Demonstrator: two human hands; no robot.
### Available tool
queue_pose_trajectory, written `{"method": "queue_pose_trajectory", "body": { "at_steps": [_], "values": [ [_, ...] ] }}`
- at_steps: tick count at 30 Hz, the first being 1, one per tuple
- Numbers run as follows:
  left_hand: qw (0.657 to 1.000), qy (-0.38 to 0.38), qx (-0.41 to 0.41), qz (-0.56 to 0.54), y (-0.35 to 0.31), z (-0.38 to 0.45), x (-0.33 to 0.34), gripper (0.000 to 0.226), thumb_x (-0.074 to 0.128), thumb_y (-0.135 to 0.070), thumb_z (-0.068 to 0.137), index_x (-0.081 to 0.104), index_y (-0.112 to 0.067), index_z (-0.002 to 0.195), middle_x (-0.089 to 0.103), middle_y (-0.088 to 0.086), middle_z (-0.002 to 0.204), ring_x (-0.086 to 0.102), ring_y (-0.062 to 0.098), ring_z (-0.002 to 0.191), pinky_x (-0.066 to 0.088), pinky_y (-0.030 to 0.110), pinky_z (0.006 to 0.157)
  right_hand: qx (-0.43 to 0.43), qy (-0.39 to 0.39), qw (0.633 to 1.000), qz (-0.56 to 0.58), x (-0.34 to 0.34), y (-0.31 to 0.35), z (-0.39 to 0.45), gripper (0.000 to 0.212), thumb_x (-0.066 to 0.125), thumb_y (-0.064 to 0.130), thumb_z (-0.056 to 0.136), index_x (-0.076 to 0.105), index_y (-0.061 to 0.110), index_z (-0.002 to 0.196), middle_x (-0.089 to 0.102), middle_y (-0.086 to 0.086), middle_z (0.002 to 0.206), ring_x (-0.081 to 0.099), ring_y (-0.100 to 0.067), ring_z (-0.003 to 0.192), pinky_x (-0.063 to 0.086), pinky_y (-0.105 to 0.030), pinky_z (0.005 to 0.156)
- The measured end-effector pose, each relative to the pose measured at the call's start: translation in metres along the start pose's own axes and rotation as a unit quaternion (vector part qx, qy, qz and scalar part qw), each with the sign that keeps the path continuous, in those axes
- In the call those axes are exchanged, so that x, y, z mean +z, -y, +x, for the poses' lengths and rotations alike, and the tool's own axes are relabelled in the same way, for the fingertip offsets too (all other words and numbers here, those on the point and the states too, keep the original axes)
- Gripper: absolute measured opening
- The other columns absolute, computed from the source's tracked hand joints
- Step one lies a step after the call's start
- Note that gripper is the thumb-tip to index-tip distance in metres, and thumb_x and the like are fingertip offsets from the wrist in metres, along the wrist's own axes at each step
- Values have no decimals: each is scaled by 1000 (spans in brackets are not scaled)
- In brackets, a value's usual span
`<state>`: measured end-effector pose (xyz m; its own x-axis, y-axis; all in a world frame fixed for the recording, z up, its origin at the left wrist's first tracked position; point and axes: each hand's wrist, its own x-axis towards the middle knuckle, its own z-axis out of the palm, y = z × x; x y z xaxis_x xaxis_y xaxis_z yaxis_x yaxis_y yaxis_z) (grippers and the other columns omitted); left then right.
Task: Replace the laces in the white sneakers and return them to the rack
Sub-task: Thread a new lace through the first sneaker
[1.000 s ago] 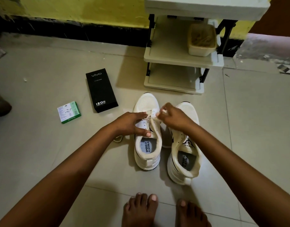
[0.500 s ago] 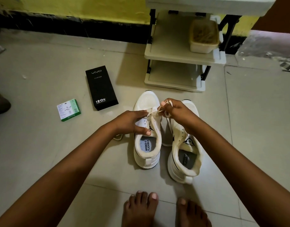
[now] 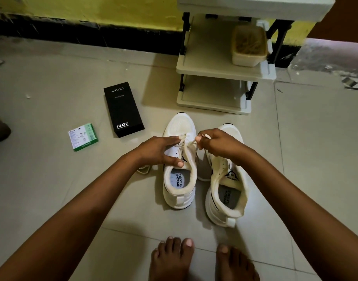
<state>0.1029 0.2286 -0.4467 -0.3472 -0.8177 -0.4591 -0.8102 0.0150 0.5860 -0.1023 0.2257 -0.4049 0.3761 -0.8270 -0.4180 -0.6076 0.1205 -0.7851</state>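
Where we stand: as we look down, our bare toes (image 3: 202, 258) sit at the near edge of the view, on the floor just short of the sneakers.
Open room: bare floor tiles (image 3: 52, 179) stretch to the left and right of the shoes; the shoe rack (image 3: 224, 67) closes off the far side, against the yellow wall (image 3: 113, 9) with its black base band.
Left sneaker (image 3: 179, 163): white, upright on the floor, toe toward the rack, insole reading "SPEED FLEXIBLE".
Right sneaker (image 3: 226, 179): just beside the first, tongue pulled up; whether it carries a lace we cannot tell.
Left hand (image 3: 160, 151): we rest it on the left sneaker, fingers laid flat across the eyelets, thumb at the collar.
Right hand (image 3: 218, 144): fingers curled, pinching the lace (image 3: 191, 144) that leads up from the left sneaker's front eyelets.
Floor clutter: a black vivo box (image 3: 123, 109) and a small green-and-white box (image 3: 83, 136) lie to the left, well apart from the shoes; a loop of cord (image 3: 143, 170) peeks out under our left wrist.
Rack contents: a cream tub (image 3: 249, 46) sits on the middle shelf, filled with something tan and stringy.
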Motion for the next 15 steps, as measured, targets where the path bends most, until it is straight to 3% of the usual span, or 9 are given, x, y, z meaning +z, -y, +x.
{"method": "queue_pose_trajectory", "body": {
  "at_steps": [3, 6, 9, 13, 15],
  "values": [
    [1000, 7, 4, -15, 2, -1, -2, 85, 78, -42, 70, 37, -25, 143, 35, -7, 150, 32, 13, 138, 22, 24, 110, 25, 82, 992, -97, -2, -6, -1, 21, 52, 20, 93, 66, 9, 83, 60, -5, 78, 51, -15, 73, 38, -21, 63],
    [1000, 9, 8, -17, 2, -1, -2, 85, 77, -40, 71, 36, -24, 144, 34, -8, 150, 31, 11, 138, 20, 17, 104, 44, 163, 956, -240, 2, -10, 2, 25, 56, 29, 92, 66, 6, 95, 59, -4, 88, 50, -16, 81, 38, -21, 65],
    [1000, 9, 9, -19, 3, -1, -2, 85, 77, -40, 72, 35, -25, 144, 33, -7, 151, 30, 11, 138, 20, 19, 107, 61, 200, 952, -224, 1, -7, 0, 27, 57, 37, 91, 63, 11, 86, 58, -1, 78, 52, -14, 73, 41, -24, 67],
    [1000, 7, 13, -12, 2, -2, -2, 84, 76, -40, 72, 35, -25, 144, 32, -8, 151, 29, 11, 138, 20, 20, 108, 74, 156, 982, -71, -7, -4, 0, 22, 59, 25, 91, 73, 10, 81, 66, 0, 73, 56, -8, 67, 45, -21, 71],
    [1000, 7, 10, -14, 2, -1, -2, 84, 76, -41, 72, 35, -25, 144, 32, -8, 151, 29, 11, 138, 20, 20, 106, 47, 48, 993, -98, -3, -10, 8, 16, 60, 16, 89, 72, 10, 80, 67, -4, 77, 58, -13, 73, 45, -24, 71]
  ]
}}
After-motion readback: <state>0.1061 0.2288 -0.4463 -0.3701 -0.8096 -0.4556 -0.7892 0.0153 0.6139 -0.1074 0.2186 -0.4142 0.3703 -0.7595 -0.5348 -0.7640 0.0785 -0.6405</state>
